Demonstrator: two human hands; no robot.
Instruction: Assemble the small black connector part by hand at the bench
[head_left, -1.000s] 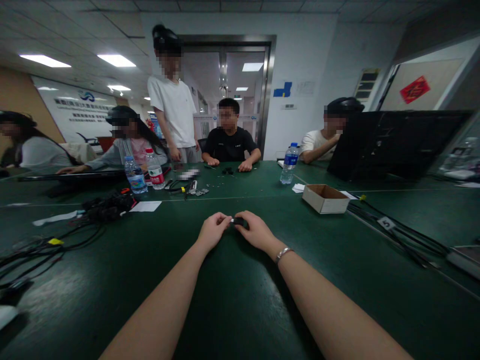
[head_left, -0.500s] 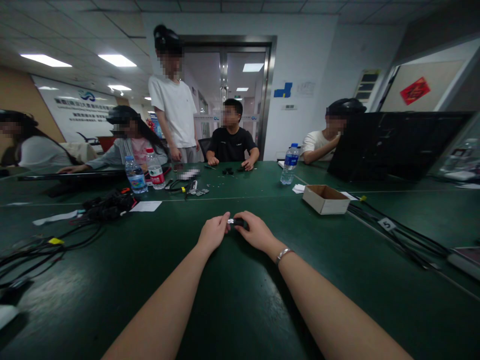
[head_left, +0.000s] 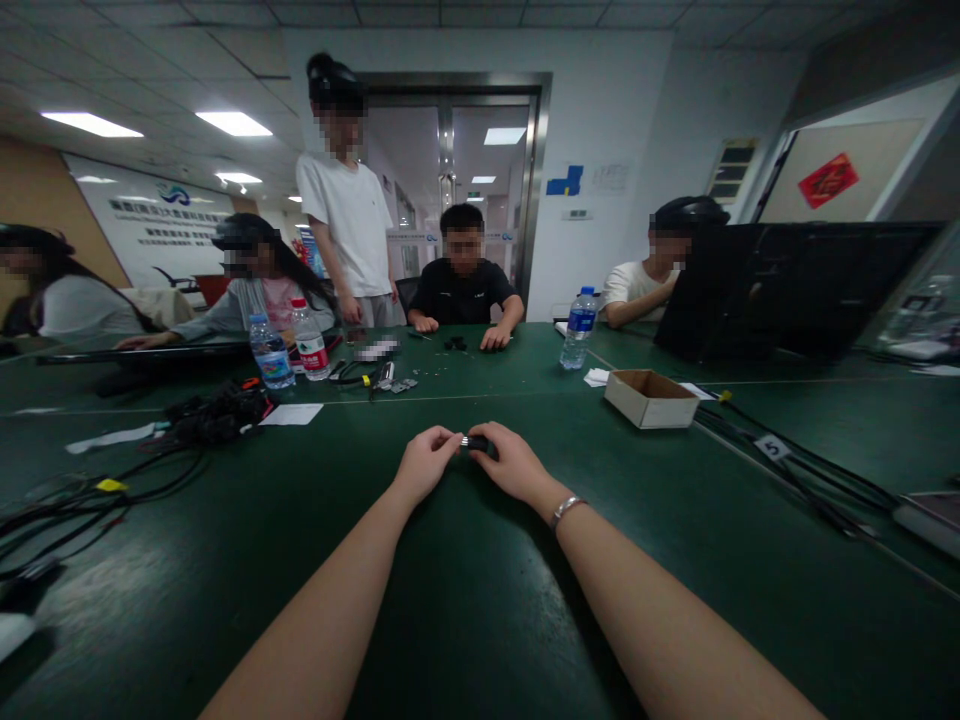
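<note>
Both my hands meet over the dark green table point(head_left: 465, 600) a short way in front of me. My left hand point(head_left: 426, 462) is closed, its fingertips pinching one end of a small black part with a silvery tip point(head_left: 474, 443). My right hand point(head_left: 511, 462), with a bracelet on the wrist, is curled round the other end of the same part. The part is held just above the table surface. Most of it is hidden by my fingers.
An open cardboard box point(head_left: 651, 396) stands to the right. Black cables point(head_left: 802, 470) run along the right side, and a cable tangle point(head_left: 214, 412) lies at the left. Water bottles point(head_left: 271, 350) point(head_left: 577, 329) and several seated people line the far edge, one person standing point(head_left: 346, 210). A black monitor back point(head_left: 787, 285) is at right.
My hands stay together on the small part with only slight finger shifts. The seated person opposite has moved head and hands a little.
</note>
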